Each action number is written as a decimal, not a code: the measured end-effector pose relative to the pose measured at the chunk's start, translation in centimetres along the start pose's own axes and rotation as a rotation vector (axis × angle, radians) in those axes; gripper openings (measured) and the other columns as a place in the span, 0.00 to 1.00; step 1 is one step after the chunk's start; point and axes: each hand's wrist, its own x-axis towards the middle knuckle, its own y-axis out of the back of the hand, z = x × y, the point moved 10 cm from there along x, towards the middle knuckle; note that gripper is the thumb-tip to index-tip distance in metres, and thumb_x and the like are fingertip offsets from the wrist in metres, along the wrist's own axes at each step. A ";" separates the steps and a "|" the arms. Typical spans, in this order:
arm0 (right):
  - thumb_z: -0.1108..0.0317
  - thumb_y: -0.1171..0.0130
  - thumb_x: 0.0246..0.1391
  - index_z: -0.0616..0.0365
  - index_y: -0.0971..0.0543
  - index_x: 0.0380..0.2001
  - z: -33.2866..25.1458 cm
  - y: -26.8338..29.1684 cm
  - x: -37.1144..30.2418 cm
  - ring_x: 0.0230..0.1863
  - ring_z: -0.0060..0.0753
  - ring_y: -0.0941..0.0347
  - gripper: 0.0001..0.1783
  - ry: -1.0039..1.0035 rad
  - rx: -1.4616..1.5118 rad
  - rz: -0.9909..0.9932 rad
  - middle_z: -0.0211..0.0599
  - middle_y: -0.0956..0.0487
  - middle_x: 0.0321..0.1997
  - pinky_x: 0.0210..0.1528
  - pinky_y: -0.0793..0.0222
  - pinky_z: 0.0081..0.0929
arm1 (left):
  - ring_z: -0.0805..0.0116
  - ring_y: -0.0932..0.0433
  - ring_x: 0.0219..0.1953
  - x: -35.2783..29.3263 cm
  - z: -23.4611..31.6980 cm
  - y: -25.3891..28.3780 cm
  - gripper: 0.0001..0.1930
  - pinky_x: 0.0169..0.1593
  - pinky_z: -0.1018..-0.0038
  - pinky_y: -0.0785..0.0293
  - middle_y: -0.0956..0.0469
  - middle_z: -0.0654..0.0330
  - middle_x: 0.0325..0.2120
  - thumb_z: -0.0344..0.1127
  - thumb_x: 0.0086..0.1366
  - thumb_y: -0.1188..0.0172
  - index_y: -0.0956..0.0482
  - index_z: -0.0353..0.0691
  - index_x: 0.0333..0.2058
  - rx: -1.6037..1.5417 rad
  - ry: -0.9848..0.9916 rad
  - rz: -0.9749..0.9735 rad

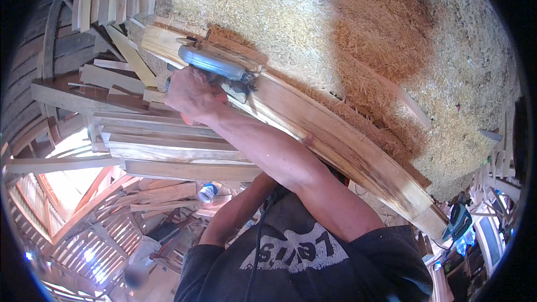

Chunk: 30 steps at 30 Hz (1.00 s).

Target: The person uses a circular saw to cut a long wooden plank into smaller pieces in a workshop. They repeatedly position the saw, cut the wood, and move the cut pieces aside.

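Observation:
A long, thick wooden beam (335,120) runs slantwise from upper left to lower right. My right hand (193,95) reaches across to its left part and is closed round the handle of a power tool. The tool's long grey-blue casing (212,62) lies over the beam, with a dark knob-like part at its right end; red shows beneath my hand. My left forearm (238,212) passes under my right arm, which hides the left hand. A small pinkish spot on the beam's near edge could be a fingertip or a knot; I cannot tell.
Sawdust and shavings (263,5) cover the ground beyond the beam. Stacked planks (179,148) lie at left, near a blue-and-white container (207,192). Another teal power tool (460,221) sits by the beam's right end. A blurred person (146,249) is at lower left.

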 end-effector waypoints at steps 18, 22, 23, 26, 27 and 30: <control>0.61 0.35 0.44 0.74 0.15 0.31 -1.0 -2.9 5.0 0.37 0.57 0.14 0.21 -0.036 -0.255 0.004 0.65 0.16 0.33 0.46 0.19 0.40 | 0.65 0.24 0.55 0.8 3.8 1.4 0.33 0.58 0.64 0.25 0.23 0.53 0.54 0.50 0.67 0.33 0.29 0.36 0.63 -0.584 -0.604 -0.725; 0.61 0.34 0.44 0.72 0.14 0.32 -2.0 -2.8 5.1 0.41 0.60 0.15 0.21 -0.012 -0.335 0.029 0.66 0.16 0.34 0.47 0.19 0.43 | 0.66 0.20 0.50 -0.8 6.2 4.4 0.28 0.52 0.64 0.21 0.20 0.56 0.50 0.46 0.69 0.35 0.26 0.37 0.62 -0.478 -0.541 -0.898; 0.56 0.34 0.45 0.75 0.15 0.32 -2.0 -2.6 5.3 0.42 0.61 0.15 0.25 -0.032 -0.333 0.018 0.67 0.16 0.36 0.48 0.21 0.42 | 0.66 0.19 0.48 -1.1 6.4 4.7 0.27 0.49 0.65 0.19 0.19 0.57 0.48 0.45 0.69 0.35 0.25 0.37 0.61 -0.430 -0.504 -0.894; 0.55 0.33 0.45 0.75 0.15 0.31 -1.6 -3.7 5.9 0.42 0.61 0.15 0.26 -0.039 -0.366 0.021 0.68 0.16 0.35 0.48 0.22 0.43 | 0.67 0.18 0.45 1.8 2.9 5.2 0.26 0.46 0.67 0.19 0.17 0.58 0.47 0.43 0.68 0.36 0.24 0.35 0.60 -0.360 -0.414 -0.167; 0.55 0.34 0.45 0.75 0.16 0.30 -1.3 -4.1 6.0 0.42 0.61 0.16 0.26 -0.045 -0.330 0.011 0.68 0.17 0.34 0.49 0.22 0.44 | 0.67 0.18 0.47 1.2 2.9 5.1 0.26 0.48 0.67 0.19 0.18 0.57 0.48 0.43 0.68 0.36 0.24 0.35 0.60 -0.495 -0.403 -0.154; 0.55 0.34 0.45 0.75 0.16 0.30 -1.8 -5.5 6.4 0.43 0.62 0.16 0.25 0.018 -0.345 0.010 0.69 0.17 0.35 0.50 0.23 0.44 | 0.66 0.20 0.51 3.0 1.0 5.4 0.27 0.53 0.66 0.22 0.18 0.56 0.50 0.41 0.66 0.35 0.24 0.33 0.60 -0.601 -0.469 -0.114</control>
